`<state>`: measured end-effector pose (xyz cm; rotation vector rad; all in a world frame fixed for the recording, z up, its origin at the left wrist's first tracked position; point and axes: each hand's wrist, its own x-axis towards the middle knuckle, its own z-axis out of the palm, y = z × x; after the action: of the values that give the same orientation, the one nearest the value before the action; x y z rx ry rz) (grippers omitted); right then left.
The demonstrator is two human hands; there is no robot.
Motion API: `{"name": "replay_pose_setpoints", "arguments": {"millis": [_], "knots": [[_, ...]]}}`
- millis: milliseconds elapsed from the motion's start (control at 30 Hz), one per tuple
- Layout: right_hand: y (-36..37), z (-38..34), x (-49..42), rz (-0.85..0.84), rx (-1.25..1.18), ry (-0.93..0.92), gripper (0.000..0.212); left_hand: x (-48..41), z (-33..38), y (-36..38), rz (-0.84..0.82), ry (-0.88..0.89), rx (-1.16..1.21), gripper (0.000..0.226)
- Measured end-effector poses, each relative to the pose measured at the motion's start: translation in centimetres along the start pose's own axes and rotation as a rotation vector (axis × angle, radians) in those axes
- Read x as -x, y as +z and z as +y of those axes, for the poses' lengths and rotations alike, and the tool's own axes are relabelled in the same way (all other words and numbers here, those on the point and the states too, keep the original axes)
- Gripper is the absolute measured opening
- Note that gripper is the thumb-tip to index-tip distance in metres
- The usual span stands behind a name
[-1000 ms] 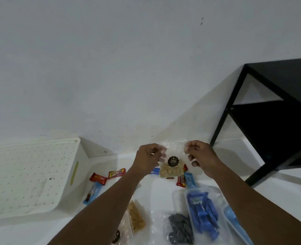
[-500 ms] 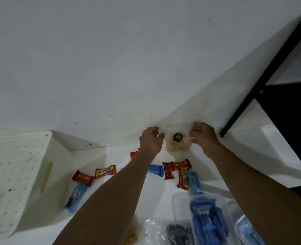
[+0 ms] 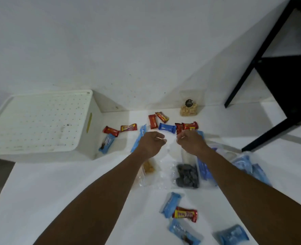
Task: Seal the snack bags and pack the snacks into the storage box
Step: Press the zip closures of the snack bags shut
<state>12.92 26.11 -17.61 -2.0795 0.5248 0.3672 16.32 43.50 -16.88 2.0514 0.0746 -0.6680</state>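
A clear bag of pale yellow snacks (image 3: 188, 109) with a dark round label stands against the wall, free of both hands. My left hand (image 3: 152, 142) and my right hand (image 3: 190, 141) hover close together over the white table, fingers curled and pinching the top edge of a clear plastic bag (image 3: 168, 156). Just below them lie a clear bag of dark snacks (image 3: 186, 175) and a bag of yellow-brown snacks (image 3: 148, 167), partly hidden by my left forearm. The white storage box (image 3: 40, 121), its top perforated, sits at the left.
Red and blue wrapped candy bars (image 3: 166, 127) lie scattered by the wall. More blue and red packets (image 3: 185, 213) lie near the front edge. Clear tubs of blue packets (image 3: 205, 169) are under my right forearm. A black metal shelf frame (image 3: 278, 82) stands at the right.
The bag of pale yellow snacks was held between both hands and now stands against the wall. Both hands have pulled back toward me and closed on another clear bag.
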Motion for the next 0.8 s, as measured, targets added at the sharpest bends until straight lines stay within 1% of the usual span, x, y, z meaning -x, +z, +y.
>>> {"name": "replay_pose_setpoints", "arguments": {"millis": [33, 67, 133, 233, 367, 467, 533, 600, 667, 733, 800], "knots": [[0.8, 0.7, 1.4, -0.026, 0.118, 0.000, 0.014, 1.2, -0.7, 0.4, -0.012, -0.008, -0.013, 0.015], [1.5, 1.6, 2.8, -0.054, 0.219, -0.008, 0.011, 2.2, -1.5, 1.0, -0.027, -0.021, -0.037, 0.015], [2.8, 3.5, 4.8, -0.095, 0.375, -0.017, 0.027, 4.1, -2.8, 2.2, -0.067, -0.058, -0.100, 0.016], [4.2, 5.3, 6.3, -0.111, 0.460, -0.021, 0.037, 5.7, -5.2, 4.1, -0.072, -0.091, -0.177, 0.023], [5.6, 6.0, 5.8, -0.116, 0.598, -0.047, 0.049, 6.7, -8.1, 5.2, -0.044, -0.072, -0.345, 0.043], [6.5, 6.2, 4.8, -0.076, 0.733, -0.067, 0.053, 6.4, -10.0, 5.8, 0.005, -0.102, -0.367, 0.047], [6.9, 6.2, 4.1, -0.044, 0.803, -0.084, 0.051, 6.4, -10.7, 6.2, 0.048, -0.107, -0.373, 0.046], [7.1, 6.4, 3.8, -0.041, 0.799, -0.092, 0.046, 6.4, -11.0, 6.4, 0.083, -0.126, -0.356, 0.047], [7.0, 6.7, 4.0, -0.058, 0.735, -0.080, 0.041, 6.4, -10.9, 6.5, 0.094, -0.162, -0.293, 0.051], [6.6, 6.9, 4.5, -0.071, 0.631, -0.067, 0.033, 6.5, -10.4, 6.3, 0.101, -0.218, -0.222, 0.054], [5.6, 6.7, 4.7, -0.070, 0.456, -0.046, 0.020, 6.6, -9.6, 5.7, 0.134, -0.252, -0.137, 0.054]]}}
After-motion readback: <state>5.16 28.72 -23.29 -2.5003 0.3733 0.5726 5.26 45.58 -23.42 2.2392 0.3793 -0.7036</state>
